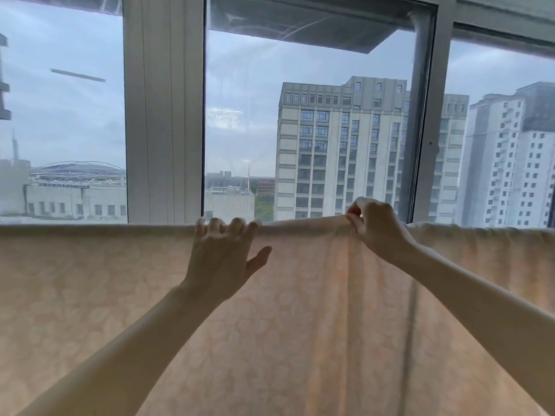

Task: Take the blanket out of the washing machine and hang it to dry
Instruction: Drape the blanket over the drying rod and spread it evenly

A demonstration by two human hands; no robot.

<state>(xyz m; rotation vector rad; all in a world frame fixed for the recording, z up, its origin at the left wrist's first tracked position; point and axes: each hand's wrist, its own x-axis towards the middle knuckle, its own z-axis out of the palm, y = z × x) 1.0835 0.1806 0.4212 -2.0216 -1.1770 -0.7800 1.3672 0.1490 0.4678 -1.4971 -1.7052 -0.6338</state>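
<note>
Blanket (90,295), peach, patterned: hangs draped before the window, top fold running left to right at both hands; left hand (219,257) hooks its fingers over the fold (thumb splayed free), right hand (375,226) pinches a gathered ridge just to the right.

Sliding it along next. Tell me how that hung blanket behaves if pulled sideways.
Likely floppy: the blanket gathers into folds below where the right hand pinches it. Probably thin and light: daylight glows through it. It may bunch rather than slide.
</note>
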